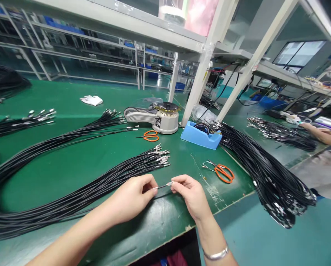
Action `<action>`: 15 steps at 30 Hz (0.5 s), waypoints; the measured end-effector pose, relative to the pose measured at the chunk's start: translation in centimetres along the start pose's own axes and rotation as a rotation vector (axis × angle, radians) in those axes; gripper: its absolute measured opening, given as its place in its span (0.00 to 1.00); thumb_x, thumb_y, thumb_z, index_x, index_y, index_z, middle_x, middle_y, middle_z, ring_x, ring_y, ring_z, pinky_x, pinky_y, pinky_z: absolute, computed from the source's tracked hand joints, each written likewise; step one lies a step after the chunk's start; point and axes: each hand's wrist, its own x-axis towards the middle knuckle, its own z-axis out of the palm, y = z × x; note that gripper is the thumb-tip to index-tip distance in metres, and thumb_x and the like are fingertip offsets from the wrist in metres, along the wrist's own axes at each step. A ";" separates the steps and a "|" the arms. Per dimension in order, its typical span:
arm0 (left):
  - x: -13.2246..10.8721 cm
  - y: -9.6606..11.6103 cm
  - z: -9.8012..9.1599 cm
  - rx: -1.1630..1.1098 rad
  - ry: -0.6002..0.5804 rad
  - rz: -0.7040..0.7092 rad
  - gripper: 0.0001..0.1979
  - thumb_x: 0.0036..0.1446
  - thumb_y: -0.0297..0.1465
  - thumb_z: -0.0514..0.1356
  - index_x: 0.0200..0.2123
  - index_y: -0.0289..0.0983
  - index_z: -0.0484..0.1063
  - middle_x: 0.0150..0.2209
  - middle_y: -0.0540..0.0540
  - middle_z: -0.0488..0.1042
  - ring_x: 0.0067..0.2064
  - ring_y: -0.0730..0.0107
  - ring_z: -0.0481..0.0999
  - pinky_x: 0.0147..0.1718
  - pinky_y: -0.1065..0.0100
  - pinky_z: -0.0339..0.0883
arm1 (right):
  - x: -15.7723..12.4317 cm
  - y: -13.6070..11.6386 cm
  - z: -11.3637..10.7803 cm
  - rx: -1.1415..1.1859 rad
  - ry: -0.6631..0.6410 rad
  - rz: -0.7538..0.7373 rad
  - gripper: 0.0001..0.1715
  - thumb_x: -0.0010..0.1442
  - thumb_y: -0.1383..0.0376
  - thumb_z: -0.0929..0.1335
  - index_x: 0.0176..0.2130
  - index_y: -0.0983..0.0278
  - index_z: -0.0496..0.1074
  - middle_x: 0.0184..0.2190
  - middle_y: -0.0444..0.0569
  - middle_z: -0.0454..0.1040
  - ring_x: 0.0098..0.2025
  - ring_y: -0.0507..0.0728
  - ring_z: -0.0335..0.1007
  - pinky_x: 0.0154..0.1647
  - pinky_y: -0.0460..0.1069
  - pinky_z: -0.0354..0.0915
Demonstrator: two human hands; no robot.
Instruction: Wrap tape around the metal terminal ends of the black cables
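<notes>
My left hand (136,195) pinches a thin black cable (162,186) near the table's front edge. On the right, my right hand (189,194) holds the cable's light-coloured end between thumb and fingertips. A short stretch of cable shows between the two hands. Just behind them lies a bundle of black cables (107,180) with silvery tips pointing right. It curves round at the left into more cable ends beside a grey tape dispenser (165,120).
Orange-handled scissors (224,173) lie right of my hands, another pair (150,136) behind. A blue tape holder (201,136) stands by white posts. Black cables (262,166) hang over the right edge. A white glove (91,100) lies at the back. Another person's hand (322,133) is at far right.
</notes>
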 end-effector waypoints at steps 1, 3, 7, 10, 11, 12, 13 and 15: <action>0.0 0.1 -0.1 0.000 0.000 0.000 0.09 0.56 0.34 0.53 0.30 0.38 0.71 0.25 0.52 0.72 0.28 0.70 0.70 0.27 0.70 0.62 | 0.1 0.1 0.0 0.008 -0.006 0.003 0.11 0.45 0.63 0.76 0.30 0.66 0.77 0.24 0.46 0.77 0.27 0.51 0.69 0.32 0.46 0.66; 0.0 0.3 0.2 -0.038 0.036 0.037 0.09 0.56 0.32 0.53 0.36 0.38 0.71 0.29 0.51 0.73 0.30 0.70 0.71 0.30 0.70 0.63 | 0.2 0.2 -0.1 0.018 -0.016 0.012 0.10 0.46 0.64 0.76 0.30 0.65 0.78 0.24 0.46 0.77 0.27 0.50 0.70 0.33 0.46 0.66; 0.2 0.7 1.5 -0.080 0.138 0.180 0.12 0.56 0.31 0.57 0.44 0.40 0.73 0.33 0.50 0.75 0.33 0.70 0.72 0.33 0.70 0.64 | 0.2 0.3 -0.2 0.027 -0.028 0.010 0.09 0.46 0.64 0.75 0.31 0.64 0.79 0.26 0.46 0.78 0.28 0.50 0.70 0.33 0.45 0.66; 0.4 0.6 2.4 -0.084 0.201 0.241 0.10 0.58 0.31 0.55 0.40 0.41 0.76 0.32 0.50 0.75 0.34 0.71 0.73 0.35 0.71 0.65 | 0.1 0.2 -0.2 0.027 -0.065 -0.011 0.08 0.49 0.64 0.74 0.32 0.64 0.79 0.28 0.46 0.78 0.29 0.50 0.70 0.34 0.45 0.66; 0.4 0.5 2.5 -0.093 0.220 0.247 0.10 0.58 0.31 0.55 0.38 0.41 0.76 0.31 0.50 0.75 0.34 0.72 0.73 0.35 0.71 0.65 | 0.0 0.1 -0.2 0.033 -0.079 -0.011 0.08 0.50 0.64 0.74 0.33 0.65 0.79 0.28 0.46 0.78 0.29 0.50 0.70 0.34 0.45 0.66; 0.5 0.4 2.5 -0.104 0.230 0.249 0.10 0.59 0.31 0.55 0.37 0.41 0.77 0.30 0.50 0.75 0.33 0.72 0.74 0.34 0.71 0.65 | 0.0 0.0 -0.1 0.043 -0.085 -0.007 0.08 0.50 0.64 0.74 0.33 0.65 0.79 0.27 0.46 0.78 0.29 0.50 0.70 0.33 0.45 0.66; 0.5 0.3 2.5 -0.116 0.234 0.244 0.10 0.59 0.31 0.55 0.36 0.41 0.77 0.30 0.50 0.76 0.33 0.72 0.74 0.34 0.72 0.65 | 0.0 0.0 -0.1 0.058 -0.086 0.003 0.09 0.51 0.63 0.74 0.34 0.65 0.79 0.27 0.46 0.77 0.29 0.50 0.70 0.33 0.45 0.66; 0.5 0.2 2.4 -0.142 0.231 0.220 0.09 0.58 0.31 0.56 0.33 0.41 0.78 0.30 0.51 0.77 0.33 0.72 0.75 0.34 0.72 0.65 | 0.1 -0.1 0.0 0.092 -0.070 0.030 0.10 0.51 0.63 0.74 0.35 0.65 0.78 0.26 0.45 0.77 0.28 0.49 0.70 0.32 0.44 0.66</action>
